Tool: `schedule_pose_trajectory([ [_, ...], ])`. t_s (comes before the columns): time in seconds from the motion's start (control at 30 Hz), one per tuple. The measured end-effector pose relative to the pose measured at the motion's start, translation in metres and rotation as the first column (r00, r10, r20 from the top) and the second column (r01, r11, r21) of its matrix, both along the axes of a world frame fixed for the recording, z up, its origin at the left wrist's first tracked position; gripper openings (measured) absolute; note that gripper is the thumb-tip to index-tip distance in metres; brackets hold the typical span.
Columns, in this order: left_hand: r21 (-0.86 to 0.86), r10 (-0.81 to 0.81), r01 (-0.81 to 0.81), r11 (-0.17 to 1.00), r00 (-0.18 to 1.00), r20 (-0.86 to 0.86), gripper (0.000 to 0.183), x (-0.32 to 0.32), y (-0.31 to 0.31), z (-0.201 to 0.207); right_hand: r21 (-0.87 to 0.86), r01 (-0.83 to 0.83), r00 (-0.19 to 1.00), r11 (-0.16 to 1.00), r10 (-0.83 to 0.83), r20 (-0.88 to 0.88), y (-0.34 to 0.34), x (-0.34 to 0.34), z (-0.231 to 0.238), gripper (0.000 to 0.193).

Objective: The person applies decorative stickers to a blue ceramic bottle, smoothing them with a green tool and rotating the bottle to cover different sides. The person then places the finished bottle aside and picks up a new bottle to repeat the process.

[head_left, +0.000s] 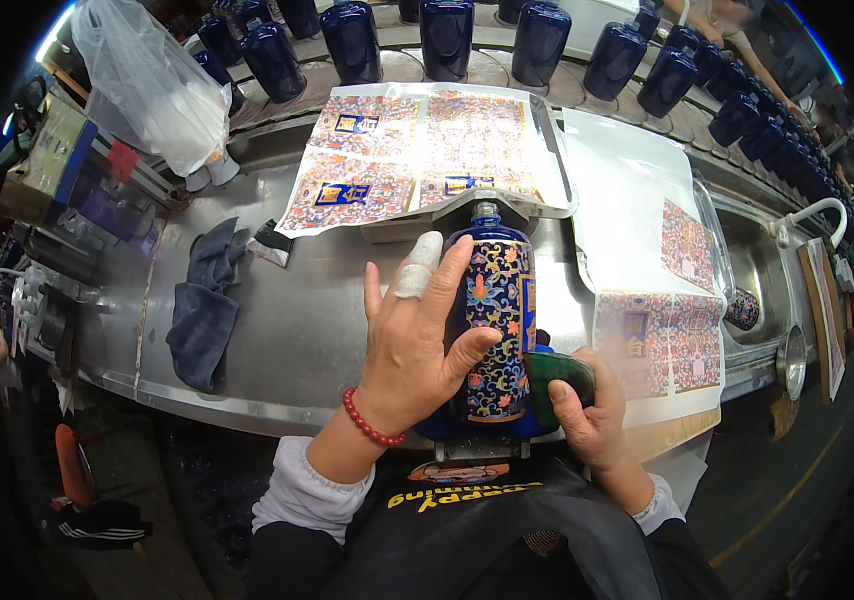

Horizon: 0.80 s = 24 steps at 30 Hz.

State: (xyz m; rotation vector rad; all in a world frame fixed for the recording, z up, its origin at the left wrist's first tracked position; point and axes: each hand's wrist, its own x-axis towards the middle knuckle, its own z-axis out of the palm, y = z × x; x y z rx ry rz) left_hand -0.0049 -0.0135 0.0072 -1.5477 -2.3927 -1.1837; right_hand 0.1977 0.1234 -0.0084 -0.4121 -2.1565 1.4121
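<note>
A dark blue bottle (495, 330) lies in front of me, its neck pointing away, with a colourful floral decal on its side. My left hand (405, 345) rests along its left side with fingers spread, the fingertips and thumb at the decal. One finger wears a white wrapping, and a red bead bracelet circles the wrist. In my right hand (592, 410) is a dark green scraper (547, 388), pinched between thumb and fingers against the bottle's lower right side. The bottle's underside and what supports it are mostly hidden.
Beyond the bottle lies a printed decal sheet (417, 145); another sheet (637, 240) is at the right, beside a sink (752, 260). A dark cloth (205, 300) lies left on the metal table. Several blue bottles (447, 40) line the far conveyor. A person's arm (757, 65) is far right.
</note>
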Motion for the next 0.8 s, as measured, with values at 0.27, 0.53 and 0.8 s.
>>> schedule_pose_trajectory([
  [0.27, 0.262, -0.080, -0.018, 0.965, 0.930, 0.359, 0.037, -0.030, 0.011, 0.000, -0.012, 0.009, 1.000, 1.000, -0.009, -0.001, 0.000, 0.001, -0.002, 0.020],
  [0.53, 0.250, -0.182, -0.013, 0.968, 0.651, 0.737, 0.011, -0.052, 0.031, 0.003, -0.082, 0.013, 0.999, 0.997, -0.009, 0.045, -0.001, 0.003, 0.000, 0.024],
  [0.8, 0.212, -0.187, 0.043, 0.976, 0.662, 0.726, 0.012, -0.058, 0.033, 0.008, -0.055, 0.022, 0.999, 0.998, -0.020, 0.043, -0.001, 0.002, 0.000, 0.025],
])
